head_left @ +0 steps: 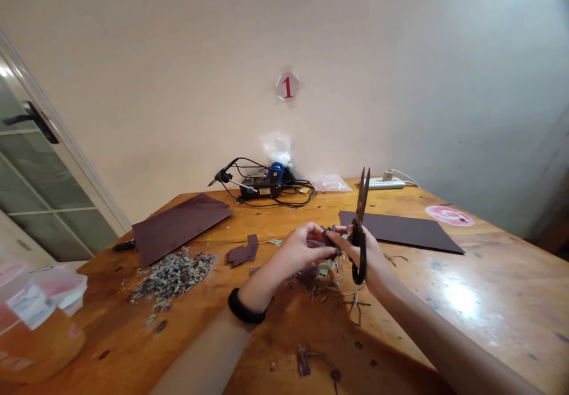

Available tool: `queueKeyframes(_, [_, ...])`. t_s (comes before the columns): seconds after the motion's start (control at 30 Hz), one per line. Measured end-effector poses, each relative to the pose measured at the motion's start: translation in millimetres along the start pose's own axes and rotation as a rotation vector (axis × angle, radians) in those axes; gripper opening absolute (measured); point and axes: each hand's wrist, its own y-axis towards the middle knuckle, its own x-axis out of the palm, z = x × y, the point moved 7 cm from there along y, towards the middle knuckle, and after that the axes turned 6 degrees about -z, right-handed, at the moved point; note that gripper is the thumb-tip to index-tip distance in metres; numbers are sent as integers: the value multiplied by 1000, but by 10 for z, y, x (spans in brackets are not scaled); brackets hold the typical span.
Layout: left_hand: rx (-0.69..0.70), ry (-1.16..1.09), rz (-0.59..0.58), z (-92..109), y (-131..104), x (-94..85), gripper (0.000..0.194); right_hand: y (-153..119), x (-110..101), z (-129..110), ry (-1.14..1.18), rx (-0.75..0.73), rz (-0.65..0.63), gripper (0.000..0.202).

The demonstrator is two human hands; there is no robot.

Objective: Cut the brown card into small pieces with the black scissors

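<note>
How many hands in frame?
2. The left hand, black band on its wrist, is at a small brown piece; the right hand, to its right, holds scissors. Some fingers are partly hidden.

Bright, warm indoor light left a white glare [460, 297] near the right edge of the wooden table [511, 265] and a soft brown shadow [413, 362] toward its near edge. Upper right, the wall [178, 87] paled coolly. Wide-angle distortion slanted the door [48, 170]; the plastic tub [38, 339] along the left edge looked smeared.
</note>
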Motion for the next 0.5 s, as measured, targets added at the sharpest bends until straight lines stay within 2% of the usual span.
queueKeyframes(0.27, [-4,75,79,-38,43,-50,31,-17,4,10,38,6,39,54])
queueKeyframes(0.5, [-74,79,153,111,-27,-156,21,27,-17,10,-6,-36,39,54])
